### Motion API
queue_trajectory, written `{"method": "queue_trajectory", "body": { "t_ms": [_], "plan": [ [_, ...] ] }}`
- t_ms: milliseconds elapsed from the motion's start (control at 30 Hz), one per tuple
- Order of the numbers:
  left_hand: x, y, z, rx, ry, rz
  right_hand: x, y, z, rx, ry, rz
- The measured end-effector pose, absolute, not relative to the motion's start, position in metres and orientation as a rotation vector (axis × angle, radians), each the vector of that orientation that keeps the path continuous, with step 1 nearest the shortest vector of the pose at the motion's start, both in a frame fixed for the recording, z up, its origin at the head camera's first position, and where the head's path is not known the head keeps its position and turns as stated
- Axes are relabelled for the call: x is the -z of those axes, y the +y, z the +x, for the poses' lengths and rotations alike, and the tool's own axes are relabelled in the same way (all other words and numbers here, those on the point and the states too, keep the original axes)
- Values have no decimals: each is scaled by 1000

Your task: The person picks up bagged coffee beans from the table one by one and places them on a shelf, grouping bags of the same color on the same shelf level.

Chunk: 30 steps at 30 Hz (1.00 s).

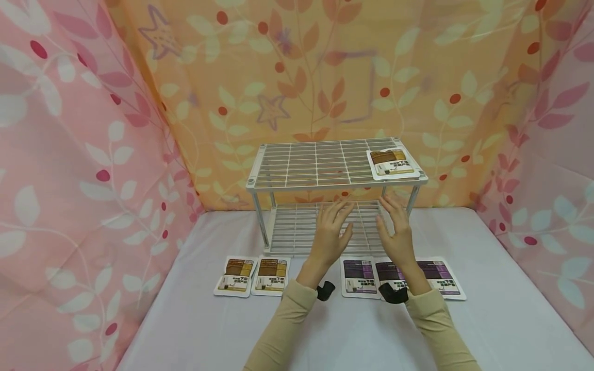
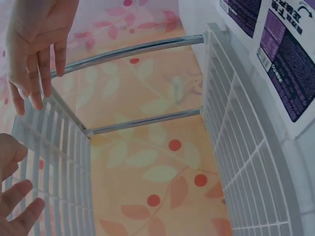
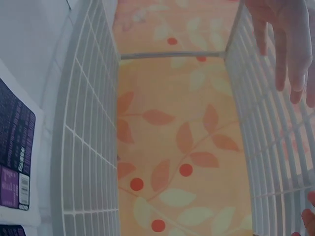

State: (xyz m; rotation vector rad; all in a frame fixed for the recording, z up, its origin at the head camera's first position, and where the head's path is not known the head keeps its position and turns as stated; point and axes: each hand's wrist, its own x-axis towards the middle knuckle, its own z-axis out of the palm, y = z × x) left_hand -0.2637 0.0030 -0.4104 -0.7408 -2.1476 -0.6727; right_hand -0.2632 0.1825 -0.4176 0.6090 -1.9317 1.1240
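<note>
My left hand point(image 1: 328, 234) hovers in front of the two-tier white wire rack point(image 1: 325, 186), fingers spread, holding nothing. Apart from it on the right, my right hand point(image 1: 398, 241) is raised with extended fingers and likewise holds nothing. A brown-and-yellow pouch point(image 1: 393, 164) lies flat on the upper tier at its right end. Below the right forearm, three purple pouches lie side by side on the table, the leftmost purple pouch point(image 1: 359, 277) fully visible and the middle one partly hidden by the wrist. Fingers point(image 2: 22, 196) of the left hand show in the left wrist view.
Two brown-and-yellow pouches, one of them a slightly creased pouch point(image 1: 235, 276), lie on the white table point(image 1: 185, 330) left of the arms. The rack's lower tier point(image 1: 297, 226) sits on the tabletop. A patterned cloth point(image 1: 297, 67) hangs behind and at both sides.
</note>
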Motion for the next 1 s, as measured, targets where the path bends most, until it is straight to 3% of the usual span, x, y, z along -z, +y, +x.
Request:
{"method": "queue_trajectory", "body": {
  "t_ms": [1000],
  "plan": [
    [473, -39, -254, 687, -2347, -540, 475, 124, -260, -1184, -2128, 722]
  ]
}}
